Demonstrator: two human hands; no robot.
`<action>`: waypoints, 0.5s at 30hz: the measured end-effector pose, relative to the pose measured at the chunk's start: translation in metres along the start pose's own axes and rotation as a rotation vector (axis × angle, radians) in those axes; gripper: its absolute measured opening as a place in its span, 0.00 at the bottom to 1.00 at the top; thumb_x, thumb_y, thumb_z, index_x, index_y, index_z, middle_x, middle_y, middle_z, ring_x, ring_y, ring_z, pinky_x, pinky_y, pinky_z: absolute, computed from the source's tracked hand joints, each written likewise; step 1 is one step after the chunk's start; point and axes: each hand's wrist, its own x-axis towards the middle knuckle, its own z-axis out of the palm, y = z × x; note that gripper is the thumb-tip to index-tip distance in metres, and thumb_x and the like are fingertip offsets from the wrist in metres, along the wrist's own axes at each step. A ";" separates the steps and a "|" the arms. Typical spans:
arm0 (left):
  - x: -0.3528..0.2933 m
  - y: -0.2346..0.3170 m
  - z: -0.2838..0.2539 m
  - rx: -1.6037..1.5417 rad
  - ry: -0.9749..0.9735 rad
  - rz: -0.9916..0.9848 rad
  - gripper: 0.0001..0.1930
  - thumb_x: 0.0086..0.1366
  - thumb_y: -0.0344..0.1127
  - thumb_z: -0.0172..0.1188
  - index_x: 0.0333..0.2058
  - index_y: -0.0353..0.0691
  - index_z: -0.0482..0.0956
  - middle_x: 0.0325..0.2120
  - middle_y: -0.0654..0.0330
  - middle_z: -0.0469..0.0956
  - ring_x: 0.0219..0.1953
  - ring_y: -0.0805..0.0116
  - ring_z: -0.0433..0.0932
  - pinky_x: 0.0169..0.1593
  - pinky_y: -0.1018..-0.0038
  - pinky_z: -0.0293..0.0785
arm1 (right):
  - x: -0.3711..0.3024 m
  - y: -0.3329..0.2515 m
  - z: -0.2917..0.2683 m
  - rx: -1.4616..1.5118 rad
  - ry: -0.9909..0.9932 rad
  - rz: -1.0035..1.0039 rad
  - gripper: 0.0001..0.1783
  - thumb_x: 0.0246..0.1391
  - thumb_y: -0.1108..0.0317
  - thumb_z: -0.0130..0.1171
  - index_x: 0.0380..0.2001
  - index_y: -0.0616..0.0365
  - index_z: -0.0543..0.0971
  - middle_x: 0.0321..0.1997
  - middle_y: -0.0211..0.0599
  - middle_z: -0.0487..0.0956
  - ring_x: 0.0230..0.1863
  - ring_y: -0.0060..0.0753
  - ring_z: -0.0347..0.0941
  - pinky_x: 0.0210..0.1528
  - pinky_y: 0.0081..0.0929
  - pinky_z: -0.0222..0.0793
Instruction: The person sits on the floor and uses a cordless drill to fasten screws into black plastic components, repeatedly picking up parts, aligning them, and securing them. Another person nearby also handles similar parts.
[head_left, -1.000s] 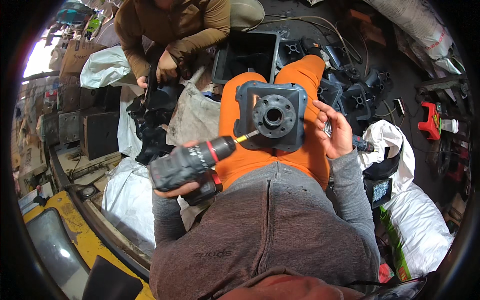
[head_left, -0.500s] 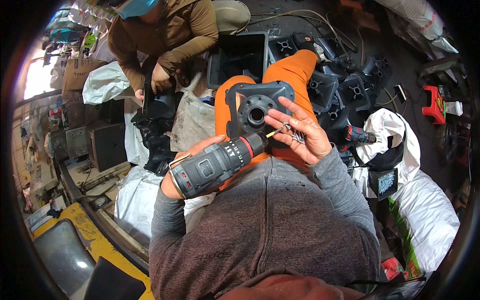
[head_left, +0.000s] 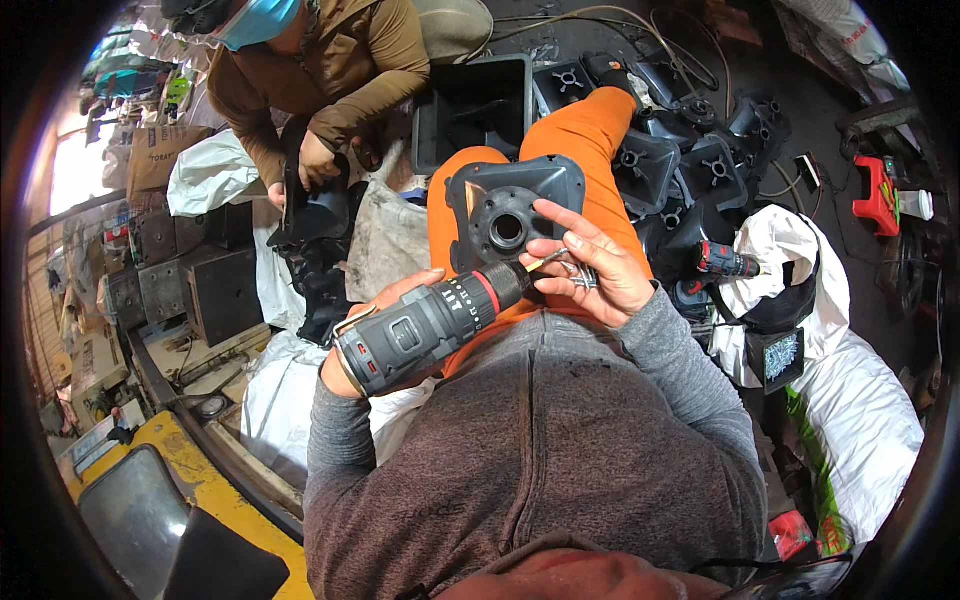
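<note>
My left hand [head_left: 388, 297] is wrapped round a grey-and-black cordless drill [head_left: 420, 326] with a red ring. Its bit points to the right, towards my other palm. Several silver screws [head_left: 582, 274] lie in my right hand [head_left: 618, 275], whose thumb and fingers are at the tip of the bit. One screw appears to be pinched there, in line with it. On my thighs rests a black square-rimmed plastic horn [head_left: 548, 178], its round flange and central hole [head_left: 508, 232] facing up, just beyond the bit.
A co-worker in a brown jacket [head_left: 372, 70] handles a black horn [head_left: 322, 208] at far left. A grey bin [head_left: 425, 120] stands beyond my knees. More black horns [head_left: 645, 165] lie at right, near a second drill [head_left: 728, 260] and a box of screws [head_left: 780, 358].
My right hand's fingers have curled in from a more spread palm and closed towards the bit's tip with the screws. The drill has barely shifted.
</note>
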 end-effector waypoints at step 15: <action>-0.021 0.042 -0.017 -0.023 0.224 -0.163 0.36 0.51 0.29 0.72 0.60 0.39 0.71 0.47 0.54 0.81 0.45 0.67 0.82 0.50 0.73 0.78 | -0.008 0.004 -0.013 -0.276 0.388 0.037 0.24 0.68 0.54 0.50 0.58 0.62 0.72 0.29 0.25 0.77 0.27 0.15 0.73 0.28 0.13 0.75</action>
